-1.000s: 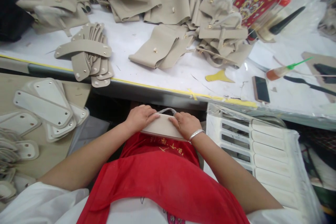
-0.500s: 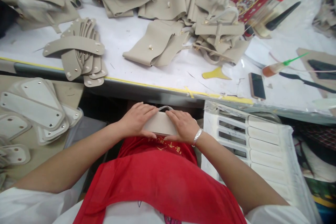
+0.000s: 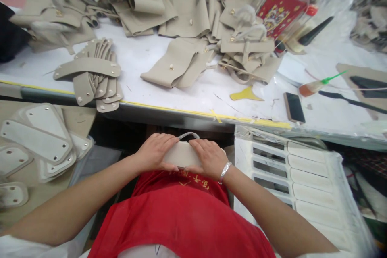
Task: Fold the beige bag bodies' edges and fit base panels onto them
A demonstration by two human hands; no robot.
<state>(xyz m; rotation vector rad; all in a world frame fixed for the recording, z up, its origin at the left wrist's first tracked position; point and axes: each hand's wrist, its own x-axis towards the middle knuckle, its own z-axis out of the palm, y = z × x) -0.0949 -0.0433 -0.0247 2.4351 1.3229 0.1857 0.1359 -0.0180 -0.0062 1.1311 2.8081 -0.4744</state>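
Note:
In my lap, against the red apron (image 3: 187, 209), I hold a small beige handbag (image 3: 182, 155) with a thin wrapped handle loop at its far side. My left hand (image 3: 157, 151) grips its left end, thumb on the near edge and fingers over the far edge. The opposite end is held the same way by my right hand (image 3: 209, 157), which has a silver bracelet (image 3: 224, 172) at the wrist. Both hands cover the ends of the bag, and its underside is hidden.
Beige bag pieces (image 3: 184, 12) are heaped along the white table (image 3: 136, 54). A fanned stack of straps (image 3: 96, 73) lies near its edge. A phone (image 3: 294, 107) and a glue bottle (image 3: 310, 88) are at right. White panels (image 3: 36, 139) lie left; a slotted rack (image 3: 272, 165) stands right.
The whole view has shifted, so the table and my hands appear lower in the picture. Both hands keep their hold on the handbag, with little other movement.

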